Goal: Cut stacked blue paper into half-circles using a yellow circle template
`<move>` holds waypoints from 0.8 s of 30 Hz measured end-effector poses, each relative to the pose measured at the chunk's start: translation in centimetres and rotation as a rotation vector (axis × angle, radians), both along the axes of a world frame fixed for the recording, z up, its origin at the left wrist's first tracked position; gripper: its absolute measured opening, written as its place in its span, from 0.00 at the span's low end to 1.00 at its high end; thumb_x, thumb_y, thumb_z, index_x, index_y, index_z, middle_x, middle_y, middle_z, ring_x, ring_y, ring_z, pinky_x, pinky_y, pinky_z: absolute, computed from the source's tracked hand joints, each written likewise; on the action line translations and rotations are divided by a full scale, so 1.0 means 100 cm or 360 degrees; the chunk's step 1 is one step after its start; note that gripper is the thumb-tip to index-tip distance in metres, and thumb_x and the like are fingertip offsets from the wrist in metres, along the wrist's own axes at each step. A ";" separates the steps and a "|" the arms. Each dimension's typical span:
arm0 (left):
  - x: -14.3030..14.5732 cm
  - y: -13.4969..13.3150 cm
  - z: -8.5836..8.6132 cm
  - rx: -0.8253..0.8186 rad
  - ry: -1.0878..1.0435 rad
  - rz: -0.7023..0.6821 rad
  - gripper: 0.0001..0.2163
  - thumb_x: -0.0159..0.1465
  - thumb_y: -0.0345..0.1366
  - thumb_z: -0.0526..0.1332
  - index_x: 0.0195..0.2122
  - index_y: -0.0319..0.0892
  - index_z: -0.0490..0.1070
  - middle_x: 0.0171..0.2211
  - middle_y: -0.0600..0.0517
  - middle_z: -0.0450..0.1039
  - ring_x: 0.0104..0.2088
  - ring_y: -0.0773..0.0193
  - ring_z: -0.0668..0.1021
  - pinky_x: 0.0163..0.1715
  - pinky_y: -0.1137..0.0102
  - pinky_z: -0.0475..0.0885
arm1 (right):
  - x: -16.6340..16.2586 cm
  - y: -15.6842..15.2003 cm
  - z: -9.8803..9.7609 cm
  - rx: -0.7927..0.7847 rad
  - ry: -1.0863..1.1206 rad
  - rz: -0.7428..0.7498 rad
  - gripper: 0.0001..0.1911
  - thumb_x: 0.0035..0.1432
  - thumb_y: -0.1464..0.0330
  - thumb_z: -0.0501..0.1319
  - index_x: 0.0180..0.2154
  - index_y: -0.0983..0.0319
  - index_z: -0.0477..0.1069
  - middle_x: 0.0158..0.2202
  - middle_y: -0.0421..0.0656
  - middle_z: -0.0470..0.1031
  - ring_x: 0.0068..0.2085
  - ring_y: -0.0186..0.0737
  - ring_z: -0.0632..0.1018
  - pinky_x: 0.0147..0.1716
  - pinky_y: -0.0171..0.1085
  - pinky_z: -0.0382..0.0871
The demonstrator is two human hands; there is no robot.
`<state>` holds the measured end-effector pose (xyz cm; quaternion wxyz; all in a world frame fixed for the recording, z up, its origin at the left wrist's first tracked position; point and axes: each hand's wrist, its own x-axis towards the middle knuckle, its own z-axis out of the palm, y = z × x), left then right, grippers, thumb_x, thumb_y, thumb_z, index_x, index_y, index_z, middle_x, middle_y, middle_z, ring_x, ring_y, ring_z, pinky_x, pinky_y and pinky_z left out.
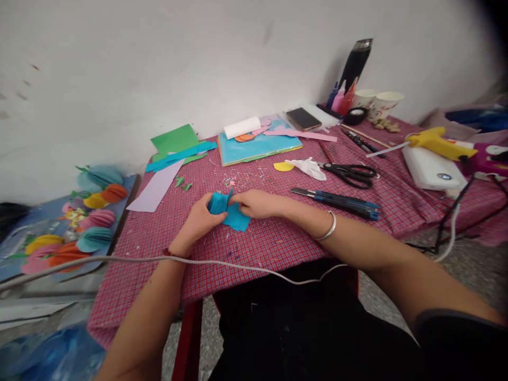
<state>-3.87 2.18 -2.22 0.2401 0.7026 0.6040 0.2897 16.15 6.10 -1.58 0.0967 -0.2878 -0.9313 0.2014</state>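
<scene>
The left hand [200,219] and right hand [256,203] meet over the middle of the tabletop [278,241]. Both pinch a folded piece of turquoise paper [235,214], fingers closed on its upper edge. The paper is matte and creased. Its top is bunched into pleats between the fingertips, and its lower corner lies flat and pointed on the cloth. A smooth silver bangle [327,228] circles the right wrist.

The tabletop is covered in red checked fabric dotted with tiny paper scraps. A thin white cable [238,266] sags across its front edge, just below the left wrist.

Beyond the right hand lie a long blue-handled utility knife [337,200] and black-handled scissors [350,172]. Nearby are a crumpled white tissue [309,166] and a yellow paper half-disc [283,166].

Further back a flat stack of coloured sheets [257,147] carries a white roll [242,127]. To the left are a green sheet [174,139], loose blue strips [178,156] and a pale lilac sheet [156,190].

At the far right a yellow glue gun [440,143] rests on a glossy white box [431,170] (what the box is cannot be made out). Two paper cups [383,103] and a tall black flask [355,63] stand by the wall.

Off the tabletop's left side, ribbed paper balls [95,222] in pink, orange, yellow and teal sit on a board.
</scene>
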 end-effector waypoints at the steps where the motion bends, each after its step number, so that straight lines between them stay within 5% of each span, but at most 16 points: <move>1: 0.001 0.001 -0.001 -0.0003 -0.0030 0.0020 0.12 0.47 0.36 0.65 0.31 0.42 0.66 0.26 0.56 0.65 0.27 0.67 0.68 0.28 0.72 0.63 | 0.003 0.002 0.002 -0.0029 0.0013 0.0039 0.19 0.56 0.78 0.52 0.48 0.65 0.71 0.44 0.47 0.77 0.39 0.38 0.77 0.40 0.35 0.66; 7: -0.003 0.006 -0.006 -0.0166 -0.0272 0.0120 0.11 0.47 0.36 0.65 0.32 0.42 0.69 0.26 0.55 0.68 0.26 0.66 0.69 0.26 0.72 0.63 | 0.025 0.016 0.012 -0.0181 -0.0081 0.0270 0.21 0.50 0.83 0.52 0.38 0.62 0.78 0.39 0.41 0.79 0.39 0.35 0.76 0.41 0.32 0.66; 24: -0.005 0.007 -0.006 -0.0183 -0.0266 0.0160 0.16 0.46 0.36 0.66 0.37 0.43 0.70 0.31 0.54 0.72 0.29 0.64 0.72 0.28 0.72 0.67 | 0.028 0.014 0.013 -0.0154 -0.0162 0.0257 0.22 0.50 0.82 0.54 0.41 0.59 0.78 0.41 0.41 0.79 0.39 0.36 0.77 0.41 0.34 0.66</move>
